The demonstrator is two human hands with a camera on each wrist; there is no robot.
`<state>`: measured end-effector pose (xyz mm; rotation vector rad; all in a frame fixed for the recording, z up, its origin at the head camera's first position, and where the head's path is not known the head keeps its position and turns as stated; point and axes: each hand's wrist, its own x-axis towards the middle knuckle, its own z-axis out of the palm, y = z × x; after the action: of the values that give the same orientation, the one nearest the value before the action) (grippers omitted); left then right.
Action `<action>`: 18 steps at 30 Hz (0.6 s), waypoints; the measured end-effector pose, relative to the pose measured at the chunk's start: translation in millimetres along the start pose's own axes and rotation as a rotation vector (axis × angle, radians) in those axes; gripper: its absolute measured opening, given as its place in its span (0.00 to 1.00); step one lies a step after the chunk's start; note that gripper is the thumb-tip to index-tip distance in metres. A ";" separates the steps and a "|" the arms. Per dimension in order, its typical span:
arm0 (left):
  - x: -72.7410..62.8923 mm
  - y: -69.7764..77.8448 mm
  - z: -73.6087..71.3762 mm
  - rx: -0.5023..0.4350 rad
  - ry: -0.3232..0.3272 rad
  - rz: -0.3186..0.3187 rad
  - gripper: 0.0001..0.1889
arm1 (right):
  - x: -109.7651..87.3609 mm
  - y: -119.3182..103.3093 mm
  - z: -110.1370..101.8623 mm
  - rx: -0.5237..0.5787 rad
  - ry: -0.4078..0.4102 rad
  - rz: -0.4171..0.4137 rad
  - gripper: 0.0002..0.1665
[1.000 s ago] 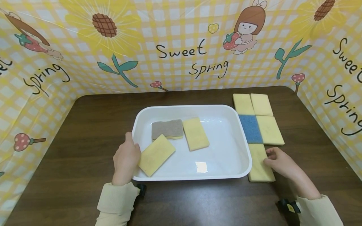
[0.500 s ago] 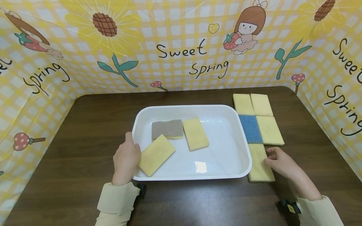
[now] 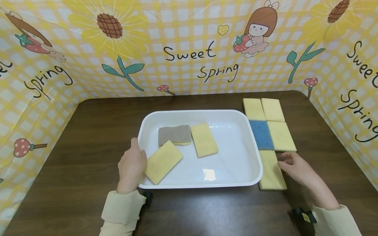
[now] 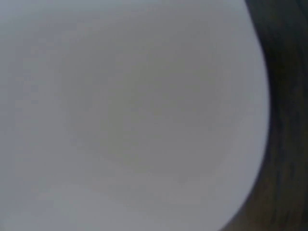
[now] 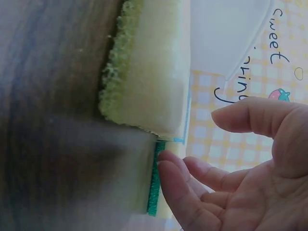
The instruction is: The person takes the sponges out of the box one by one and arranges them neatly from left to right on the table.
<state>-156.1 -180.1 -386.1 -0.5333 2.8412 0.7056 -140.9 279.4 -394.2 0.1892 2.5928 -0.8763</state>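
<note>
My left hand (image 3: 132, 167) grips the left rim of a white rectangular tray (image 3: 236, 147); in the left wrist view only the blurred white tray wall (image 4: 144, 106) shows. Beside the tray's right end, my right hand (image 3: 299, 170) is at the right edge of the nearest yellow sponge (image 3: 271, 175). In the right wrist view, its thumb and fingers are spread apart, holding nothing, near the sponge's corner (image 5: 159, 62) and a green-backed sponge (image 5: 154, 183). Inside the tray lie a grey-topped sponge (image 3: 175, 135) and two yellow-topped ones, one (image 3: 163, 162) close to my left hand.
More sponges lie edge to edge right of the tray, one with a blue top (image 3: 261, 135), the others yellow, such as the one at the far corner (image 3: 273, 109). A yellow checked cloth (image 3: 189, 32) walls in the dark wooden table (image 3: 97, 131).
My right hand has shifted slightly right, away from the nearest yellow sponge, after resting at its edge. My left hand, the tray and the sponges look the same.
</note>
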 end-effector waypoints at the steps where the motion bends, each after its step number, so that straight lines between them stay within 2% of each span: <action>1: 0.0 -0.1 0.0 0.000 0.001 0.001 0.24 | -0.4 -0.3 -0.7 -0.005 0.001 0.005 0.35; 6: -0.1 0.2 -0.3 -0.004 0.006 0.007 0.23 | -1.7 -3.1 -4.3 -0.010 0.006 0.023 0.38; 18: -0.5 0.5 -0.9 -0.002 0.000 -0.002 0.23 | -7.9 -17.3 -12.5 0.018 0.051 -0.019 0.37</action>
<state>-155.8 -180.0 -385.0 -0.5370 2.8399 0.7084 -142.0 273.2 -372.3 0.1946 2.6382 -0.9131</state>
